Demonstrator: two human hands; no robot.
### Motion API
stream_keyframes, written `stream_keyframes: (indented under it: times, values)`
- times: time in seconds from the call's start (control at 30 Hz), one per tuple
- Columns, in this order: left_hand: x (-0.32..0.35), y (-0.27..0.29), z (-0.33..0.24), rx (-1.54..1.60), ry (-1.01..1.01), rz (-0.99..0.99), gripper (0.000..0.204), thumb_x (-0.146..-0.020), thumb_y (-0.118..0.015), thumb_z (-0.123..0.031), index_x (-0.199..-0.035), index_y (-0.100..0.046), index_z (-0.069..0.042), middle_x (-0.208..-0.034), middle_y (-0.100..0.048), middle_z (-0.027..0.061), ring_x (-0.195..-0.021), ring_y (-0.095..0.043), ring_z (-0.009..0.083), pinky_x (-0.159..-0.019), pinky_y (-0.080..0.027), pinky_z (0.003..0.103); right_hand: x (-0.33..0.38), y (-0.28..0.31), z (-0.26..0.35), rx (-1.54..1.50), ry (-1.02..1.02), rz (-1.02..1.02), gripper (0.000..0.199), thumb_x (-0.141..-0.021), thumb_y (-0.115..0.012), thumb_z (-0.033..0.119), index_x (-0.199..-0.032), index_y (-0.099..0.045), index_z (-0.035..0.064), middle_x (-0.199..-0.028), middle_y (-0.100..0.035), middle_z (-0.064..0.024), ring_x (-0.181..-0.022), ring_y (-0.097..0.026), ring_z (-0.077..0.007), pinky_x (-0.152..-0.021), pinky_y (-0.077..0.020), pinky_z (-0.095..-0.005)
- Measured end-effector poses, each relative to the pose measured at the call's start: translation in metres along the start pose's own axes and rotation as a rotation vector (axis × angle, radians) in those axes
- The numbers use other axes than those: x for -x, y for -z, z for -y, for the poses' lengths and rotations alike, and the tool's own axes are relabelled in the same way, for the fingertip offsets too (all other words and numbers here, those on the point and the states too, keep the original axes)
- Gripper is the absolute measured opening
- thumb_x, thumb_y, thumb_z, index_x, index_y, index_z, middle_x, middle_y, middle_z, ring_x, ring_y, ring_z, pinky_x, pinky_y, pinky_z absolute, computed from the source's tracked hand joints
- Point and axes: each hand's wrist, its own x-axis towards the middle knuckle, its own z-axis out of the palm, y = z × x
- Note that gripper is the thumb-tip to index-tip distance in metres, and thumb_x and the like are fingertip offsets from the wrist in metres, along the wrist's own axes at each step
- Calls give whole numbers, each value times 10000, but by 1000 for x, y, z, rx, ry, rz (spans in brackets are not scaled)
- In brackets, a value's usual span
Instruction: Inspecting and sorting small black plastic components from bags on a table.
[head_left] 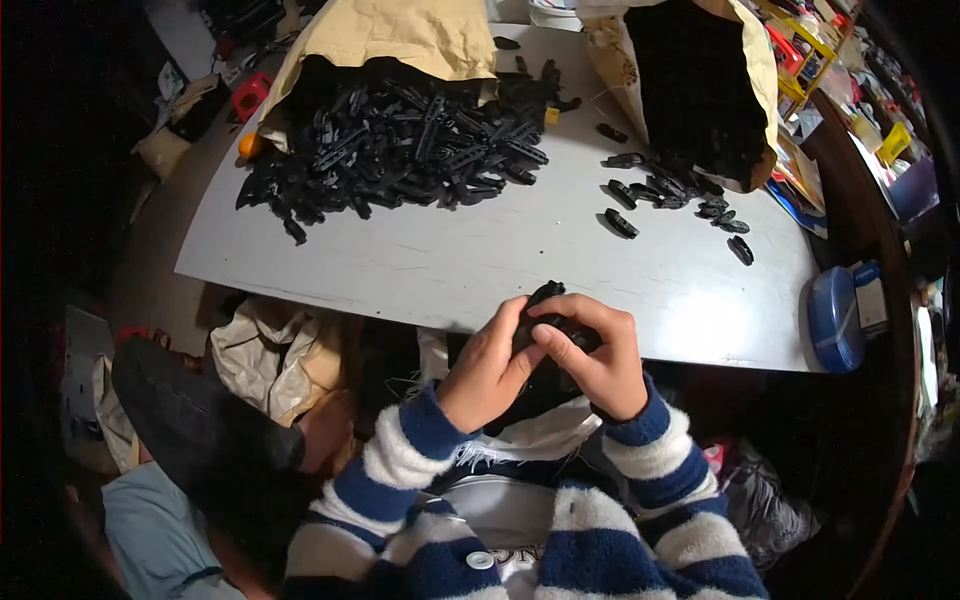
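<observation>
Both of my hands are closed around a small black plastic part (546,293), just off the near edge of the table. My left hand (487,365) grips it from the left, fingers wrapped along its side. From the right, my right hand (607,352) curls over it, with thumb and forefinger pressed against it. Its lower portion is hidden by my fingers, so I cannot tell its exact kind. A heap of long black plastic parts (400,150) lies at the far left of the table. Smaller oblong black parts (668,188) are scattered at the far right.
A brown paper sack (400,40) lies behind the left heap; another sack (762,80) opens at the right. The white table (450,262) has a blue round case (838,320) at its right end. Another person's leg (325,430) and a pale sack (270,360) are at lower left.
</observation>
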Motion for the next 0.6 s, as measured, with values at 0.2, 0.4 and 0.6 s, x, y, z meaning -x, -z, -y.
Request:
stream_keyframes:
  times: [0.2,0.4,0.6]
  values:
    - [6,9,-2,30,-26,9,392,-863,-519,-124,-1206,-383,10,-1051,-550,174,-984,-542,233,-821,-426,318,9,-7,9,119,30,-57,306,-743,-651,69,-1018,-546,-14,-713,-599,-91,-645,-550,-95,-610,-443,-222]
    - [17,15,5,84,52,96,345,-836,-566,-125,-1130,-468,29,-815,-603,107,-684,-591,144,-585,-465,261,10,-3,2,-121,-162,-31,293,-727,-686,84,-961,-545,-23,-685,-565,-46,-646,-514,-75,-607,-427,-213]
    - [28,25,5,103,179,247,333,-810,-603,-110,-1091,-506,38,-714,-594,67,-523,-542,69,-458,-431,216,23,-5,-17,-185,-342,194,264,-724,-707,110,-873,-523,-8,-692,-502,-3,-673,-460,-56,-634,-410,-202]
